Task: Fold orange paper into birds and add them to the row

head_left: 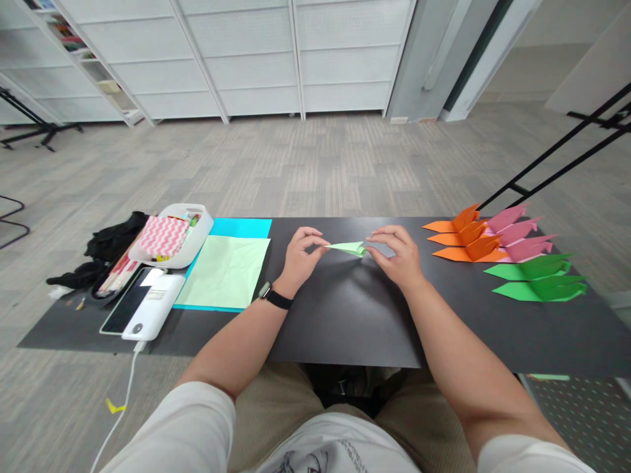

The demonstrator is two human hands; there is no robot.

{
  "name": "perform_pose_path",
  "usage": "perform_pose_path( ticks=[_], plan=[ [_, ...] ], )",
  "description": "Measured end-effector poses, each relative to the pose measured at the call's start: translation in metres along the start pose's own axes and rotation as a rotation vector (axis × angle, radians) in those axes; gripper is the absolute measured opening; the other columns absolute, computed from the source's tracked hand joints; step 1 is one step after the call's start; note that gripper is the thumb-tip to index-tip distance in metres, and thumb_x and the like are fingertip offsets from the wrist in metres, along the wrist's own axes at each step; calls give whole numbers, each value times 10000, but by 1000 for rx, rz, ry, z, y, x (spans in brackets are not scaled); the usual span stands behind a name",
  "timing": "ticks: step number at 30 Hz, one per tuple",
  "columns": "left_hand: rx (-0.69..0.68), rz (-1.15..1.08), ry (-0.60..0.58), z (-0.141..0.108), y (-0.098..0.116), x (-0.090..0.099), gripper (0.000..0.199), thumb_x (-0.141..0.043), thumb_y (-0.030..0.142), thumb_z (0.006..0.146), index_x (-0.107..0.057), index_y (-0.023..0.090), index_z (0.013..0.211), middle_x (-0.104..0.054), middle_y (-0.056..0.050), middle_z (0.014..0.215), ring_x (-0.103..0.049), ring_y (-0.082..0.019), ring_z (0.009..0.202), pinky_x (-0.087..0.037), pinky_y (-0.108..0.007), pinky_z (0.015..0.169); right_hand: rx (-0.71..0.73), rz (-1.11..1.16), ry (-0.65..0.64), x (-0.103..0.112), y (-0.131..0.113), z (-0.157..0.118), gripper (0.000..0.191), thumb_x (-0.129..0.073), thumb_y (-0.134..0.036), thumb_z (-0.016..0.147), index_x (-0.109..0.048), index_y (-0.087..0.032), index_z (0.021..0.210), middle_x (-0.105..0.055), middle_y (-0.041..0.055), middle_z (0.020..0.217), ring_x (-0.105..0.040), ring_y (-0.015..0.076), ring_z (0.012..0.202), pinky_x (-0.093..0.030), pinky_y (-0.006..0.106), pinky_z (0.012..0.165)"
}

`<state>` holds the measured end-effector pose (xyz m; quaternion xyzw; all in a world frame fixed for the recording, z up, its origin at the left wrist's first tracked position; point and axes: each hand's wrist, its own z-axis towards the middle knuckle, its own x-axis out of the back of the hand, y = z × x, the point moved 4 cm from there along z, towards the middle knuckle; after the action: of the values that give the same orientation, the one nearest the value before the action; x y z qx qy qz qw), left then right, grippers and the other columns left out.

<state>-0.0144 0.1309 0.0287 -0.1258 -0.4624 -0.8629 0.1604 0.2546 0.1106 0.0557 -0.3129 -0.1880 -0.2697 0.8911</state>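
Observation:
A small piece of light green folded paper (349, 247) is held just above the dark table, slim and pointed toward the left. My left hand (302, 256) pinches its left tip between thumb and fingertips; a black watch is on that wrist. At the other end, my right hand (396, 255) has its thumb and index finger on the wider, layered right end. The fine folds there are too small to make out. To the left of my left hand lie pale green paper sheets (224, 270), over blue sheets (242, 227).
Orange (466, 236), pink (517, 230) and green origami figures (539, 279) stand in rows on the right of the table (340, 328). At left are a white basket (200, 236), black cloth (116, 236), a phone (125, 309) and a cabled white power bank (156, 305).

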Motion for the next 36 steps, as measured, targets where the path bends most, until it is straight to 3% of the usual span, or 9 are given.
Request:
perform_pose_path(
  ticks=[9,17,22,27,32,36],
  plan=[
    [18,-11,-19,0,2,-1,12,-832,260,909,-830,257,897,-685,-48,1108,-683,-216,1089,-564,-425,1052,78,-8,-29,-2,-4,0,162,-790,-304,940,-789,-313,1102,-752,66,1105,-728,269,1026,-606,470,932],
    [6,-14,-44,1,0,-3,4,-829,252,911,-831,255,911,-682,-46,1094,-686,-205,1066,-560,-411,1033,88,-15,-83,-4,-8,-1,391,-806,-300,920,-737,-319,1304,-752,80,1136,-718,289,1034,-592,476,924],
    [5,-27,-104,0,6,-7,26,-807,258,926,-830,249,920,-695,-41,1027,-692,-190,987,-576,-370,956,98,16,-129,-8,-12,-2,343,-777,-269,918,-755,-321,1256,-758,75,1127,-722,270,1026,-590,457,920],
    [13,-108,-161,-2,8,-13,83,-804,287,930,-818,226,985,-713,-29,948,-680,-157,839,-589,-322,844,115,5,-135,-10,-15,-2,192,-736,-223,930,-789,-307,1094,-771,55,1030,-725,237,931,-589,413,840],
    [89,-207,-176,-6,-3,-19,313,-772,285,947,-760,217,1252,-767,-71,1093,-733,-175,955,-607,-362,961,99,12,-110,-8,-16,-2,147,-700,-212,945,-787,-296,1028,-778,40,980,-728,227,889,-591,406,829],
    [132,-234,-212,-8,-9,-25,303,-710,320,991,-758,214,1270,-783,-101,1193,-754,-200,1037,-610,-394,1012,60,-2,-105,-9,-15,-3,199,-659,-161,919,-778,-289,1015,-784,37,961,-731,229,878,-593,397,817]
  ],
)
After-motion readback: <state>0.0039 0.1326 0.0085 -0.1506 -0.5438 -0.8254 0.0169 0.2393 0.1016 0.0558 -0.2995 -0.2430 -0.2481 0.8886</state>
